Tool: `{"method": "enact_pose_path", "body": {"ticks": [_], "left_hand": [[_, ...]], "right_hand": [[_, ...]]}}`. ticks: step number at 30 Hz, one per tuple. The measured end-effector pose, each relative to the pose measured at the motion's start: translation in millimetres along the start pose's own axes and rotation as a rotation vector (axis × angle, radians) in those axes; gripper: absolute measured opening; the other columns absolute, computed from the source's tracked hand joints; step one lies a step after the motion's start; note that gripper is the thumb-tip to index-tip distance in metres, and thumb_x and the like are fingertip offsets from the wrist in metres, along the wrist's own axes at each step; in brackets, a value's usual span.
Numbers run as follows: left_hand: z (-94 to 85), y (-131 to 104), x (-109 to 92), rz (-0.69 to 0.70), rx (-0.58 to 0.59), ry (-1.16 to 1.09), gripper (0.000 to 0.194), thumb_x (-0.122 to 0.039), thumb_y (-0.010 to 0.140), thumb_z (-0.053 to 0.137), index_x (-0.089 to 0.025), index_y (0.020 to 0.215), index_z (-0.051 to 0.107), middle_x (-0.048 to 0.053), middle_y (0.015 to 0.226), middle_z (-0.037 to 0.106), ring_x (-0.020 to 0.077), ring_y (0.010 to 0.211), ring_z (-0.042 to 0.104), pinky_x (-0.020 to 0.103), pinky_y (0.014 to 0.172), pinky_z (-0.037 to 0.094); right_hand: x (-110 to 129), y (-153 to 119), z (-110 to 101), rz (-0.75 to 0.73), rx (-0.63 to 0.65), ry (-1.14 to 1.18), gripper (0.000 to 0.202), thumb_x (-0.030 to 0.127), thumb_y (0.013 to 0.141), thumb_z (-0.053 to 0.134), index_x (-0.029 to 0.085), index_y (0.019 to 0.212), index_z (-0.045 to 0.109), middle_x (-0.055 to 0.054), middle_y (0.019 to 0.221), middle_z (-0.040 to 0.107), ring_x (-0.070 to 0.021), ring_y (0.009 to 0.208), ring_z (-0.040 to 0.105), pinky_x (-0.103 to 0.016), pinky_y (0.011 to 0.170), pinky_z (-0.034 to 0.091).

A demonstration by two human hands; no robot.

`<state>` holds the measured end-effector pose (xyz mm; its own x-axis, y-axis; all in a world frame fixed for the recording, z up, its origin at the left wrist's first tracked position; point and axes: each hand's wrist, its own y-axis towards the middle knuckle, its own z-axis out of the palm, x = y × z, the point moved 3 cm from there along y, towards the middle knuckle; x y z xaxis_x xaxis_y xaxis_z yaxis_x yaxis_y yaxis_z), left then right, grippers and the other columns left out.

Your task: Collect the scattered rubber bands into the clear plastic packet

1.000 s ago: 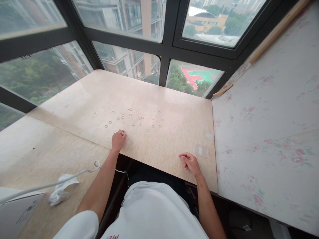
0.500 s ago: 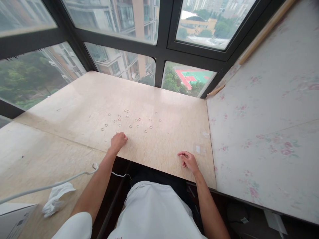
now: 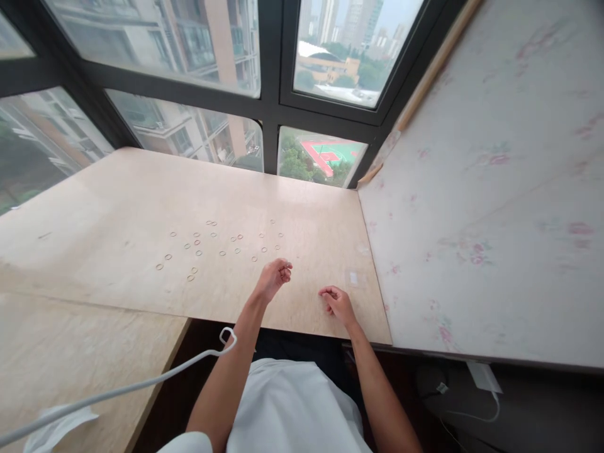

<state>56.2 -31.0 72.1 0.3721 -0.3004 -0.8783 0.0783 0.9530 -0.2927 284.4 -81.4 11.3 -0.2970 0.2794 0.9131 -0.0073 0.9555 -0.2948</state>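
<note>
A small ring [image 3: 288,265] is seen pinched at the fingertips of the left hand [image 3: 274,279], lifted just above the beige tabletop [image 3: 117,207]. The right hand [image 3: 336,301] is rested nearby, fingers loosely curled and empty. Some twenty scattered rings [image 3: 221,242] are left ungathered, farther out and to the left.

The left hand [image 3: 274,279] has moved from the rings [image 3: 221,242] toward the right hand [image 3: 336,302].

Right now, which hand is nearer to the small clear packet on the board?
Right. The right hand rests just below and left of the clear packet; the left hand is raised farther to its left.
</note>
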Motion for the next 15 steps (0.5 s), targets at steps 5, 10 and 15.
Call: {"method": "enact_pose_path", "body": {"ticks": [5,10,15], "left_hand": [[67.7,11,34,-0.051,0.103,0.082,0.012,-0.026,0.071,0.053,-0.015,0.065,0.052,0.003,0.066,0.058,0.0064,0.048,0.048,0.020,0.045,0.038],[124.9,27,56,-0.007,0.163,0.293,0.006,-0.021,0.073,0.055,-0.015,0.071,0.053,0.004,0.069,0.065,0.0072,0.046,0.053,0.018,0.041,0.036],[158.2,44,68,0.171,0.248,0.578,0.011,-0.017,0.079,0.053,-0.016,0.090,0.056,0.003,0.076,0.069,0.0082,0.047,0.058,0.019,0.046,0.040]], "right_hand": [[-2,-3,-1,-0.043,-0.060,-0.010,0.020,0.031,0.076,0.050,0.018,0.082,0.063,0.002,0.064,0.060,-0.0088,0.040,0.051,-0.019,0.036,0.039],[-5,-8,-2,-0.122,-0.112,-0.073,0.018,0.030,0.080,0.046,0.019,0.083,0.061,0.003,0.058,0.056,-0.0110,0.044,0.053,-0.021,0.041,0.042],[-6,-11,-4,-0.235,-0.150,-0.169,0.011,0.026,0.077,0.048,0.021,0.071,0.057,0.005,0.051,0.051,-0.0122,0.046,0.048,-0.023,0.049,0.042]]}}
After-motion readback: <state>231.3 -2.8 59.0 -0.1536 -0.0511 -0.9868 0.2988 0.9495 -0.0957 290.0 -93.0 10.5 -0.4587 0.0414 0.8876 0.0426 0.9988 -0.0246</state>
